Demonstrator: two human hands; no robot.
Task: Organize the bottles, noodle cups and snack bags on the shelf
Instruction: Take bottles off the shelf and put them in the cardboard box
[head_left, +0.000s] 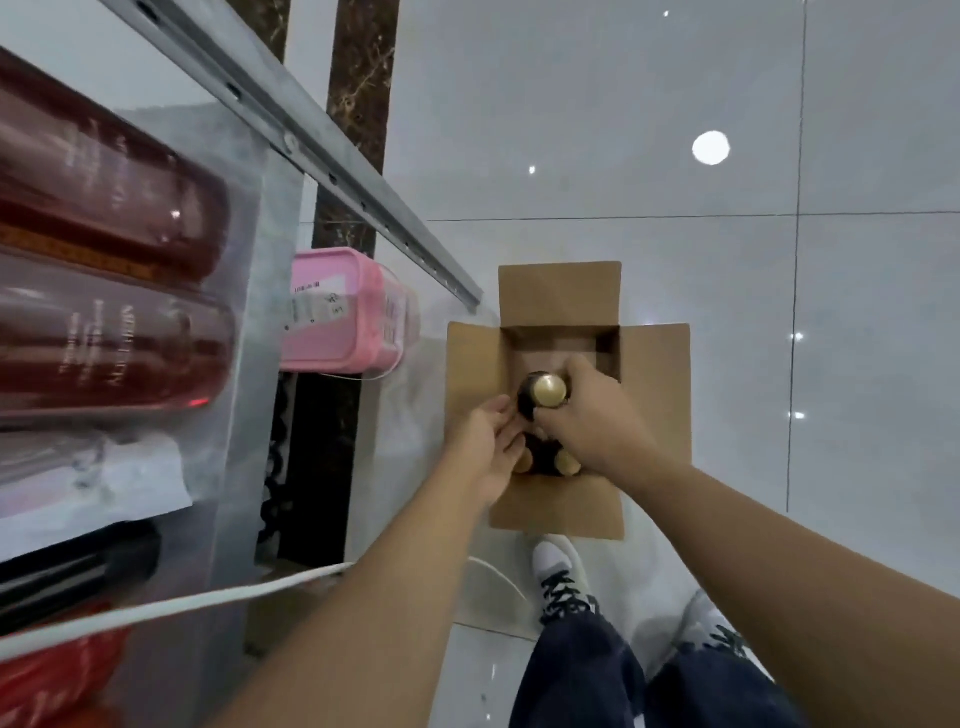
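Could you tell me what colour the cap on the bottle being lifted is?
Gold, on the bottle's cap in the head view.

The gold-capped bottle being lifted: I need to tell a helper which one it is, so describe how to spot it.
Find the open cardboard box on the white tiled floor beside the metal shelf. Over its opening, the right hand grips a dark bottle with a round gold cap, the left hand touching it. Unlike the gold-capped bottles below, it sits higher.

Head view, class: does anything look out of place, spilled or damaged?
Nothing spilled or damaged. Only the box sits open on the floor, with both hands on a gold-capped bottle in it.
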